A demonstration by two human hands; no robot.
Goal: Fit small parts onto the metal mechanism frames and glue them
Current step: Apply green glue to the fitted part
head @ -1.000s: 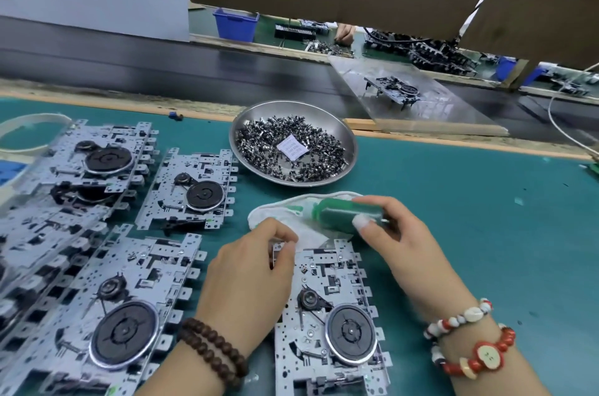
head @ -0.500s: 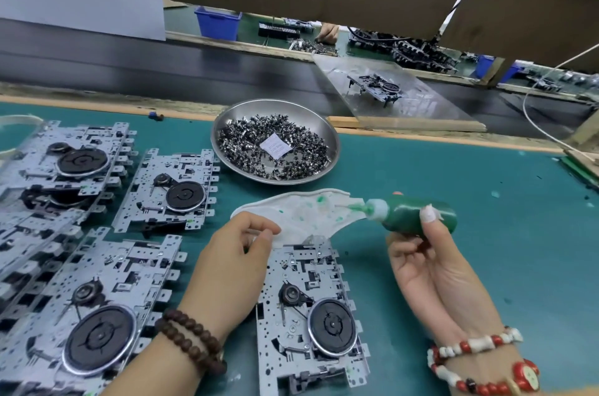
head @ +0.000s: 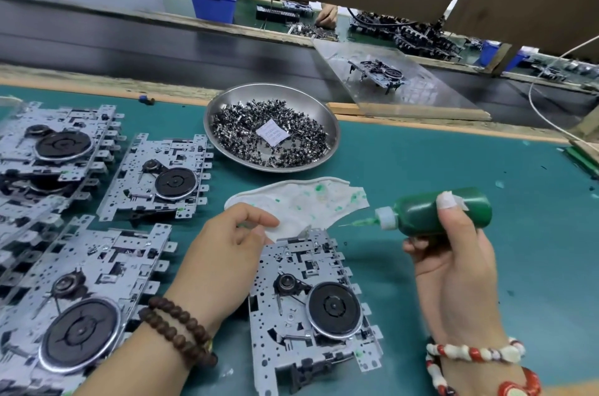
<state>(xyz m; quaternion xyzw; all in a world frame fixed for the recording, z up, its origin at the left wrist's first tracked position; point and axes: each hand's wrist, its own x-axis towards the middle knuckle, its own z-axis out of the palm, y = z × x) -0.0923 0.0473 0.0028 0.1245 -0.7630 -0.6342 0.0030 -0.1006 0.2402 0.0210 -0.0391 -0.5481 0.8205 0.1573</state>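
left frames (head: 19, 233) cut off, label (head: 273, 133) unreadable

Your bare left hand (head: 223, 261) wears a doubled dark brown wooden bead bracelet (head: 177, 332), your right hand (head: 453, 269) red-and-white bead bracelets (head: 476, 355) and a white-taped thumb tip (head: 446, 201).

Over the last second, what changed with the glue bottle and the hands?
The right hand has drawn the glue bottle away to the right, off the frame and cloth; its needle tip now hangs over the bare mat, pointing left. It keeps its grip on the bottle. The left hand stays at the frame's top left corner, fingers curled. Bowl and the other frames have not moved.
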